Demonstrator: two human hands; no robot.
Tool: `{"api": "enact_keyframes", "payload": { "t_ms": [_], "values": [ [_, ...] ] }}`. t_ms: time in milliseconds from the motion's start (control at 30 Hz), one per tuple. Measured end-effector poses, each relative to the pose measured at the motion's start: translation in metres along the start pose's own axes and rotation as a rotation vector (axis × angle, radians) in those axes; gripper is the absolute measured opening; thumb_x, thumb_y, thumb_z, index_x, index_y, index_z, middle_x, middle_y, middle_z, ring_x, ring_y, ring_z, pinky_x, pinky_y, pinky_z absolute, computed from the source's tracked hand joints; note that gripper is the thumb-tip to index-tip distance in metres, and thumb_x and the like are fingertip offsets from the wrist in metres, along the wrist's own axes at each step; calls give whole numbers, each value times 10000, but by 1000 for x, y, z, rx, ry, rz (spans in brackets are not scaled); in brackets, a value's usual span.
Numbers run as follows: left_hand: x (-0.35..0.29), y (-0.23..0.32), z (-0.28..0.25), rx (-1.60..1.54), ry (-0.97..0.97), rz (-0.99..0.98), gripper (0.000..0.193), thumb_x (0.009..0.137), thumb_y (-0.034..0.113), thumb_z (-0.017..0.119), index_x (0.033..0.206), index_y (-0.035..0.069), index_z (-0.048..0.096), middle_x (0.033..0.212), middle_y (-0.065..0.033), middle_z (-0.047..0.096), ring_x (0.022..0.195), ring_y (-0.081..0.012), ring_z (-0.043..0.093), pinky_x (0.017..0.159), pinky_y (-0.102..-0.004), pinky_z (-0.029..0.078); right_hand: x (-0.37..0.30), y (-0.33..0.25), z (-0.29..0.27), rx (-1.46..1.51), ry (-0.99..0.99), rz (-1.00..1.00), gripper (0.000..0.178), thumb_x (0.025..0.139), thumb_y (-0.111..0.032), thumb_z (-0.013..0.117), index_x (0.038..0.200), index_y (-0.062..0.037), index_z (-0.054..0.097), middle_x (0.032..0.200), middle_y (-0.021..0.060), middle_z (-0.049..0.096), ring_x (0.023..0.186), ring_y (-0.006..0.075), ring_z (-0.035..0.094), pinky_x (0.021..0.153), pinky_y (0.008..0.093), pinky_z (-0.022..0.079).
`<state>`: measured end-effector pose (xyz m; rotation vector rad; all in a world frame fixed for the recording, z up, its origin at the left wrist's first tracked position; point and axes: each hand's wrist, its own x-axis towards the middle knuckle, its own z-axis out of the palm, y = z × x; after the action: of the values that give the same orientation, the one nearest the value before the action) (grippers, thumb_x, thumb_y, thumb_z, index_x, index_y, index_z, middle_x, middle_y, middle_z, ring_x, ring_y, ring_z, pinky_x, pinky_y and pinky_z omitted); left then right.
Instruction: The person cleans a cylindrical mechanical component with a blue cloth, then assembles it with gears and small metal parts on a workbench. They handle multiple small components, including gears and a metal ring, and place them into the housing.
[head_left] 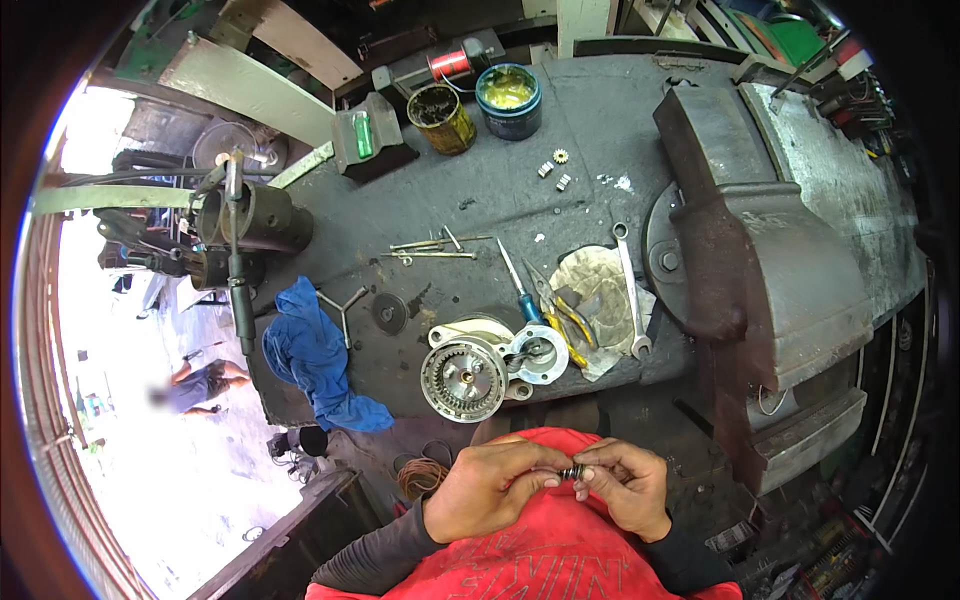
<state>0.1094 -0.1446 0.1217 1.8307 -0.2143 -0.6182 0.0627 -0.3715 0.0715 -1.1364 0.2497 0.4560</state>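
Both hands meet close to my chest, over my red shirt. A small dark metal part with a spring-like end (571,471) is pinched between the fingertips of my left hand (492,488) and my right hand (625,483). Ahead on the workbench's front edge lies a round metal gear housing (464,379) with an inner toothed ring. A smaller silver cover (537,354) lies beside it.
A large bench vise (745,270) stands at the right. The dark workbench (560,150) carries a spanner (631,290), pliers (562,315), a screwdriver (518,285), a blue rag (315,360), two grease tins (508,98), small gears (558,165) and thin rods (435,248). A person crouches far left.
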Motion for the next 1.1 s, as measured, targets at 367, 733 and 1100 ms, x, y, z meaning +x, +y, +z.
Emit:
{"api": "enact_keyframes", "payload": {
  "t_ms": [367, 733, 1100],
  "values": [
    [5, -1, 19, -8, 248, -23, 432, 801, -7, 918, 1198, -17, 747, 1131, -130, 793, 1049, -192, 772, 942, -330, 617, 18, -13, 1, 262, -87, 105, 345, 1019, 31, 702, 1357, 80, 653, 1149, 125, 725, 907, 147, 706, 826, 280, 598],
    [-13, 13, 21, -92, 323, 105, 398, 837, 7, 884, 1207, 5, 738, 1107, -129, 799, 1022, -194, 788, 900, -319, 628, 8, -28, 4, -150, -184, -325, 400, 895, 74, 783, 1286, 91, 701, 1198, 184, 729, 999, 178, 746, 850, 294, 638],
    [-10, 8, 5, -76, 390, 137, 485, 817, 91, 925, 1250, 4, 723, 1144, -130, 768, 1056, -220, 757, 942, -360, 606, 38, -41, 19, -438, -150, -389, 275, 849, 31, 798, 1117, 61, 741, 988, 85, 725, 827, 97, 691, 719, 252, 571]
  ]
}}
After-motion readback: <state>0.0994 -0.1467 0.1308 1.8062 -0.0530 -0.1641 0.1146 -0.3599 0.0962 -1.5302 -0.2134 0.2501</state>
